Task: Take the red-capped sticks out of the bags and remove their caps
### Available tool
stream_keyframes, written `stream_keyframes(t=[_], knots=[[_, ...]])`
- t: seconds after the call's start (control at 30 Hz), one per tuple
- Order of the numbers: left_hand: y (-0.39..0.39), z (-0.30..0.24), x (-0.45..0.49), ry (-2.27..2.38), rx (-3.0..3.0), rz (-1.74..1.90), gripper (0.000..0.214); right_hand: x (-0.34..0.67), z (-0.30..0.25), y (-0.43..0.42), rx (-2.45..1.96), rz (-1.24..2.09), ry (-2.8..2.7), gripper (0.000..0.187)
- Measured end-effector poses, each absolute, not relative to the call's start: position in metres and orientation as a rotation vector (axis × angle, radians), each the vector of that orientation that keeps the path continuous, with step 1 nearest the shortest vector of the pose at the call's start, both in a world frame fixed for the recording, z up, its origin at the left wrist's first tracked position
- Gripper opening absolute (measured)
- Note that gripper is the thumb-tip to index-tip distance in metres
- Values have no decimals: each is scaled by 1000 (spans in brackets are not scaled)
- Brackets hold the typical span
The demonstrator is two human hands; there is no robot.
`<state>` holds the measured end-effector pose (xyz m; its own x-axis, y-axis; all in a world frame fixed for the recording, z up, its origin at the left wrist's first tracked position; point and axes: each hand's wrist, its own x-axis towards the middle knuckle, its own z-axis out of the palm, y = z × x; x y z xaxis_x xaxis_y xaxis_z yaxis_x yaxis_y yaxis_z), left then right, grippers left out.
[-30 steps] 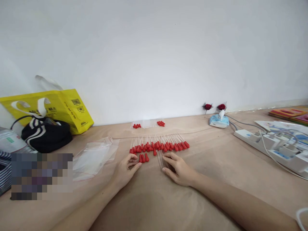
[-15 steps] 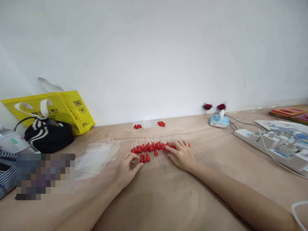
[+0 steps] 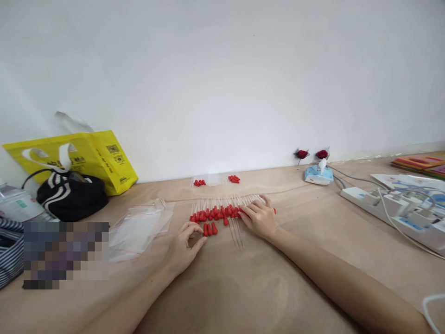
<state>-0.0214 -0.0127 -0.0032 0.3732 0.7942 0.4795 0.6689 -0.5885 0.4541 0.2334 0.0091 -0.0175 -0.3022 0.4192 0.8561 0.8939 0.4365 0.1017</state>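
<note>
A row of glass droppers with red rubber bulbs lies across the table, thin tubes pointing to the wall. My right hand rests over the right end of this row, fingers stretched across the bulbs and hiding some of them. Nearer to me are a few loose red rubber bulbs. My left hand is beside them, thumb and fingers curved apart, fingertips at the leftmost bulb; whether they touch it is unclear. Several bare glass tubes lie below the row, left of my right hand.
Clear zip bags lie at left, by a yellow bag and a black pouch. More red bulbs lie on a clear bag near the wall. At right are a tissue pack and a power strip with cables.
My right hand has shifted slightly left along the row, its fingers drawn closer together. My left hand has hardly moved; the view has shifted slightly.
</note>
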Motion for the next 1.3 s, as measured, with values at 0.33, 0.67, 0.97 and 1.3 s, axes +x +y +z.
stream_keyframes(t=[0.33,0.67,0.97,1.3], knots=[[-31,19,-7,1380,2232,1065,22,228,-3,-33,-814,-749,-1785,13],[-48,14,48,1108,1611,789,33,212,-11,-55,-581,-661,-2016,4],[-38,7,7,1094,2633,904,19,239,-8,-52,-783,-464,-2032,29],[-39,-6,10,953,2885,1012,18,210,-17,-49,-834,-220,-2208,16]])
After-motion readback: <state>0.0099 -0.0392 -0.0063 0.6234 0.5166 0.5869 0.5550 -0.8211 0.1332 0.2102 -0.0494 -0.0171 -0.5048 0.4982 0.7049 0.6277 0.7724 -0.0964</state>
